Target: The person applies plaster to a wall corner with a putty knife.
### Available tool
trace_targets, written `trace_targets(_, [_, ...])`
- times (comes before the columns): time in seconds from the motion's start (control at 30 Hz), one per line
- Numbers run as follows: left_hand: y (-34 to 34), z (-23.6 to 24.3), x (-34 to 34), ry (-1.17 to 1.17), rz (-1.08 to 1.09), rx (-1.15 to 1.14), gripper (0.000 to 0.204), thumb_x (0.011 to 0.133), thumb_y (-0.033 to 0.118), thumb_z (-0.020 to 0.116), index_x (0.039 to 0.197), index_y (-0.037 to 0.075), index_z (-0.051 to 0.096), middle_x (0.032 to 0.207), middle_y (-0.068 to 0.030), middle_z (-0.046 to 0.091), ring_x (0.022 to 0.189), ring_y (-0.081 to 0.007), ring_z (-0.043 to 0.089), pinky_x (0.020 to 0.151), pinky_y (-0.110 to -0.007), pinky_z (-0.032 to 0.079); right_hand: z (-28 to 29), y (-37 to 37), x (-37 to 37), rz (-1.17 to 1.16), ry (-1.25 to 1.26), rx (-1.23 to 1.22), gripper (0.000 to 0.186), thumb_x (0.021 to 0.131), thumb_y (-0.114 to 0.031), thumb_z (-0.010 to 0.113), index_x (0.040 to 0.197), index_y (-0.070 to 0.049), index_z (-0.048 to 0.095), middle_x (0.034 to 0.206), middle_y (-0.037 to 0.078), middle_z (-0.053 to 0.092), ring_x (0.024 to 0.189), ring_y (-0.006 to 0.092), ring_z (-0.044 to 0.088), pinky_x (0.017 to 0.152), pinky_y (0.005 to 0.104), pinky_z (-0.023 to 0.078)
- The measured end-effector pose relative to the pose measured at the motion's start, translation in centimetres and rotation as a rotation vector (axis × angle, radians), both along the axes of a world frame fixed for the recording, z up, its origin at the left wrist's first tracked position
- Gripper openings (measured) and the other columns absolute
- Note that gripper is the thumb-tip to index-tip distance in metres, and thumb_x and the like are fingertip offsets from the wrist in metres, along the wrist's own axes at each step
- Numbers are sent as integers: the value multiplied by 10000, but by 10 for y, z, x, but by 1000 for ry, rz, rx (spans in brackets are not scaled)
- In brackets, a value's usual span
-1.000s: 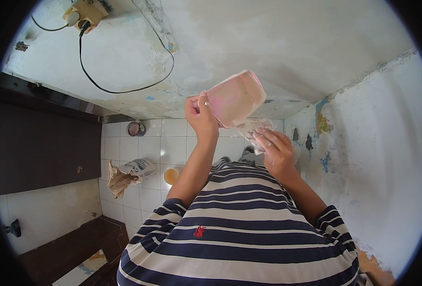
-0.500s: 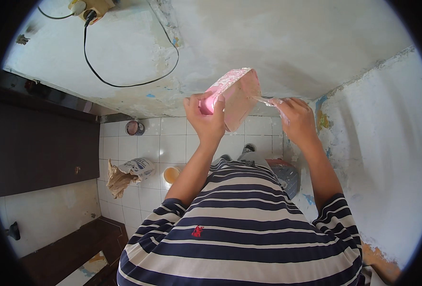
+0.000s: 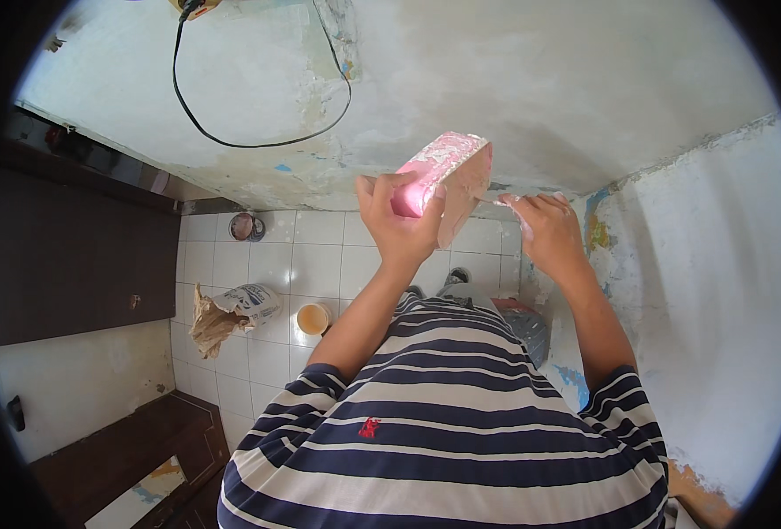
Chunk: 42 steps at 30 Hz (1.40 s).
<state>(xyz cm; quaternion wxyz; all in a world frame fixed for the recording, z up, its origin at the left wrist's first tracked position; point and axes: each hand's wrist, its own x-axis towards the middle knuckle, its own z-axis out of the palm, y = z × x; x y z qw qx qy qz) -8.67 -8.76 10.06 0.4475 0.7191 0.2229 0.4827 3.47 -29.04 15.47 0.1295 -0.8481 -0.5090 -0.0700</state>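
Note:
My left hand (image 3: 401, 222) is raised in front of the patchy plaster wall (image 3: 514, 79) and grips a pink flat board (image 3: 448, 169) smeared with white paste, tilted on edge. My right hand (image 3: 545, 231) is just right of the board and holds a thin scraper blade (image 3: 503, 199) whose tip meets the board's lower edge. Both forearms rise from my blue and white striped shirt (image 3: 443, 423).
Far below lies a white tiled floor (image 3: 320, 256) with a torn paper sack (image 3: 231, 310), a small cup of orange liquid (image 3: 312, 319), a round tin (image 3: 247, 227) and a grey bucket (image 3: 524, 328). A black cable (image 3: 258, 139) hangs on the wall. A dark wooden door (image 3: 73, 256) stands left.
My left hand has tipped the pink board up on edge. My right hand rose from below the board to its right side, bringing the scraper to the board's edge.

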Motion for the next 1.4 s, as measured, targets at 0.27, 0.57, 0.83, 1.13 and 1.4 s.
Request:
trace_targets(0.27, [-7,4,3,22,-26,80,339,721,216,843,939,32,661,934,-112,486,877,-256,492,748,-386,438,19,8,-5,94,140,-134,407,812,53,626,1186,-97,682,1038,118,738,980,304,680,906,452,454])
trace_targets(0.57, [-14,-12,9,33,-31,110,403,680,267,882,945,50,669,939,-117,460,830,-248,503,693,-377,450,34,6,-12,66,413,-152,497,733,50,644,1220,-50,668,1056,189,732,996,378,664,889,475,478])
trace_targets(0.83, [-19,-19,11,83,-43,80,390,700,267,884,948,55,670,941,-122,482,837,-262,527,703,-384,461,24,0,1,36,765,-76,442,794,24,690,1232,-11,652,1014,201,724,838,342,672,776,397,521])
trace_targets(1.13, [-2,-39,24,99,-41,-205,241,827,190,819,924,33,664,930,-127,561,845,-259,562,760,-377,465,-46,-43,35,-89,1518,671,357,899,-9,666,1252,16,613,1117,47,689,988,127,656,885,319,518])
trace_targets(1.4, [-6,-72,46,113,-58,-434,210,907,168,737,803,43,604,756,4,551,713,-107,482,644,-291,422,-81,-85,33,-93,1769,1643,520,895,-15,630,1397,-15,494,1327,150,610,1201,308,630,1070,484,484])
